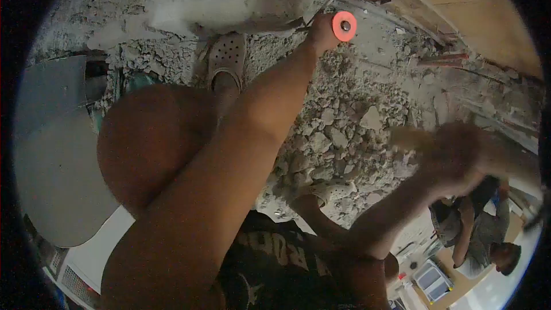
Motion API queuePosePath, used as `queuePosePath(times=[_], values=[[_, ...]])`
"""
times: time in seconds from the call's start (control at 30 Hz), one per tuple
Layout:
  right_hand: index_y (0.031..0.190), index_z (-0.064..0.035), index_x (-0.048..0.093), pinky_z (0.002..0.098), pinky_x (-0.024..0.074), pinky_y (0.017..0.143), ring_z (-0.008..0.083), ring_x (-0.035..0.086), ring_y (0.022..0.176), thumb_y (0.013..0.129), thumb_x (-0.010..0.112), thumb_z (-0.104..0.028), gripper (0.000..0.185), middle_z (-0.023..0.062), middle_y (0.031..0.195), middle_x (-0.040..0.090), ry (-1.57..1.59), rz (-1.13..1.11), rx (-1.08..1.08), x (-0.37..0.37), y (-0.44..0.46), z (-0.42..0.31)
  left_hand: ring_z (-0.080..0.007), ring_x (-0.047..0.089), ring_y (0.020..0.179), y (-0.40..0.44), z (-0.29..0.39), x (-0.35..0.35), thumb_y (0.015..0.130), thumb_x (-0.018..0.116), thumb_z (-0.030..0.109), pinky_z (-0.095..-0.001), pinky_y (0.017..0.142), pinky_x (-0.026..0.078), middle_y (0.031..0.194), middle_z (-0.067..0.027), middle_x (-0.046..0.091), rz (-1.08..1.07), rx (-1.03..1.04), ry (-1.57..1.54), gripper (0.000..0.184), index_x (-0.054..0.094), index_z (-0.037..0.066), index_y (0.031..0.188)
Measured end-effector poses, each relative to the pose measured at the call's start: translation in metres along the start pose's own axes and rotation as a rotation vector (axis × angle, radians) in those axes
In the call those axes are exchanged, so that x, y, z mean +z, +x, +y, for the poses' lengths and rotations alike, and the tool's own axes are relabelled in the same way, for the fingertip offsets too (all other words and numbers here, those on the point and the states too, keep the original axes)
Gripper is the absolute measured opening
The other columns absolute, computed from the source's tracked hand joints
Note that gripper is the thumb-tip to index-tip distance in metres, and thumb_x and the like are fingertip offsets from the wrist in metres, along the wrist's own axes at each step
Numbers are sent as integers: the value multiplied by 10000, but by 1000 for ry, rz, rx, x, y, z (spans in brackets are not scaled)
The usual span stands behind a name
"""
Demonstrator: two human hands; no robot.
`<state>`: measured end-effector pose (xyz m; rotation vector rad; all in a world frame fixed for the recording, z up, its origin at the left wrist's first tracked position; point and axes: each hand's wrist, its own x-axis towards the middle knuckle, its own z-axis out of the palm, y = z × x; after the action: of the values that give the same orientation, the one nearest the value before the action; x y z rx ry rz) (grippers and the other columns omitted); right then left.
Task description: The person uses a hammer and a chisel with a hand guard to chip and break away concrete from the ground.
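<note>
Beside loose, chunky grey rubble (pixel 336 132), the left hand (pixel 322 34) grips a metal-ended tool with a round coral-pink guard (pixel 337 33), best held steady, fingers behind that disc, while the blurred right hand (pixel 461 150) appears closed around a tan handle (pixel 410 138).

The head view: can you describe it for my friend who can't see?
A person's left hand holds a tool with a pink disc; the right hand, blurred, is near a tan object. Rubble lies around their clogs; another person is lower right.

Apparently a building site — broken rubble (pixel 326 142) lies underfoot.
</note>
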<state>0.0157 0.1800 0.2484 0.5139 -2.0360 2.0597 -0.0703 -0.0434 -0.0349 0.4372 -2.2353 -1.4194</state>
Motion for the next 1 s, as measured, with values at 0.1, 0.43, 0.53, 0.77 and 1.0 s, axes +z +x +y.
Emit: queuePosePath(times=[0.1, 0.43, 0.53, 0.77, 1.0], values=[[925, -15, 564, 308, 464, 507, 153, 536, 556, 834, 621, -193, 208, 57, 779, 585, 4, 14, -46, -1, -6, 26, -335, 641, 893, 0, -1, -5, 678, 757, 211, -398, 736, 522, 918, -164, 668, -10, 28, 85, 306, 657, 68, 928], [881, -27, 545, 283, 429, 475, 125, 519, 554, 864, 584, -156, 137, 36, 692, 560, -185, -155, 683, 6, -52, 87, -243, 614, 773, 3, -26, 29, 752, 700, 131, -361, 716, 505, 913, -132, 657, -128, -120, -323, 192, 639, 49, 915], [870, -41, 557, 278, 425, 463, 116, 508, 553, 851, 619, -192, 164, 31, 706, 553, 88, -69, 194, 7, -6, 35, -319, 635, 895, -5, -7, 7, 705, 765, 221, -386, 772, 511, 962, -153, 664, -40, 69, 64, 343, 632, 54, 973], [918, -27, 560, 287, 469, 576, 163, 539, 637, 821, 646, -258, 266, 69, 819, 575, -704, -159, 52, -14, -42, 125, -323, 637, 903, 3, -22, 17, 684, 779, 264, -386, 753, 515, 968, -145, 664, -21, 53, 144, 387, 642, 81, 997], [785, -48, 513, 282, 393, 408, 103, 500, 475, 879, 530, -202, 181, 17, 605, 510, -484, -304, 958, -12, -90, 151, -320, 654, 834, 6, -18, 20, 681, 762, 296, -413, 696, 525, 867, -142, 677, 12, 36, -20, 316, 675, 99, 914]])
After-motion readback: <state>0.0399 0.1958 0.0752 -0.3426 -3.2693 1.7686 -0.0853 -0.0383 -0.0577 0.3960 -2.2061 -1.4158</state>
